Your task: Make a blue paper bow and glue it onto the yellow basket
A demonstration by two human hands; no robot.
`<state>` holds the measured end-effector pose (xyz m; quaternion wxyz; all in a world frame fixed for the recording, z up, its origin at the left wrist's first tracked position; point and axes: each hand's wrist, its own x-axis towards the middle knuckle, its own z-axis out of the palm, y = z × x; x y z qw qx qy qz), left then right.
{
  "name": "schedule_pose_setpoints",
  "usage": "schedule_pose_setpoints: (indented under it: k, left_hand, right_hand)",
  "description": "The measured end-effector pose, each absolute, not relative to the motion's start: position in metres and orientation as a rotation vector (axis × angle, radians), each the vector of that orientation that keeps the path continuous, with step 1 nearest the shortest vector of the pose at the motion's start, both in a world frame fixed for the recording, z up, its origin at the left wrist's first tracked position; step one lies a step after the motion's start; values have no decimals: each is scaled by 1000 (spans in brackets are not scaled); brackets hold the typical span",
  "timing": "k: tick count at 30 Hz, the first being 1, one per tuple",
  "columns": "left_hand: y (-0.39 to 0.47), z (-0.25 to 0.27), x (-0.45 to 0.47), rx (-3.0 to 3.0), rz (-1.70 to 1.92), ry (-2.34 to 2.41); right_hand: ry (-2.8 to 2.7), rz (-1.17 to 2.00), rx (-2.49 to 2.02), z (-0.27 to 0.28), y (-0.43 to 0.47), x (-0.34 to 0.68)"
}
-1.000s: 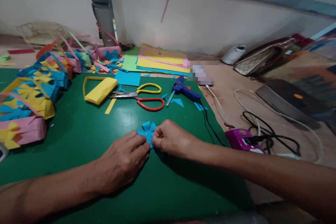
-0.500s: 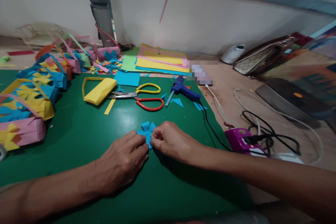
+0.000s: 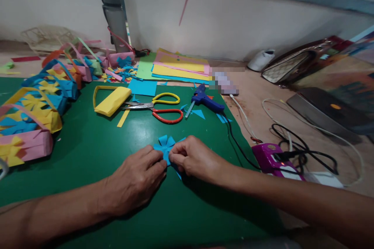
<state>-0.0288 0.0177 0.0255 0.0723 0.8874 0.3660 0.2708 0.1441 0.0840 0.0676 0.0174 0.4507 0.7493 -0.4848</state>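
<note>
A blue paper flower lies on the green mat between my two hands, its upper petals curling upward. My left hand is closed on the flower's left side, fingers pressed together at its edge. Thumb and forefinger of my right hand pinch the right side, partly hiding those petals. Beyond the hands lie scissors with one yellow and one red handle. Their blade tips rest by a small yellow paper basket. To the right of them is a blue glue gun with a glue stick beside it.
Finished-looking paper baskets line the left side. Coloured paper sheets are stacked at the back, with scraps beside them. A purple power socket and tangled cables lie right. A phone and a bag stand farther back.
The right hand has turned slightly and shifted a little right, so more of the blue flower's right and lower petals show. The left hand stays nearly still at the flower.
</note>
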Motion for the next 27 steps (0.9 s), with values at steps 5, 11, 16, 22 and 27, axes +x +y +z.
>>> schedule_pose_setpoints:
  k: [5, 11, 16, 22, 27]
  left_hand:
    - [18, 25, -29, 2653, 844, 1071]
    - [21, 20, -39, 2702, 920, 1078]
    - [26, 27, -45, 2765, 819, 1087]
    - [32, 33, -41, 2899, 812, 1043]
    - [34, 30, -39, 2903, 782, 1003]
  right_hand:
    - [2355, -1514, 1404, 67, 84, 144]
    - [2325, -1510, 1505, 64, 86, 143]
    - [2326, -1509, 1463, 66, 88, 143]
    - [2303, -1497, 1438, 69, 89, 144]
    - [2306, -1501, 1420, 71, 90, 145]
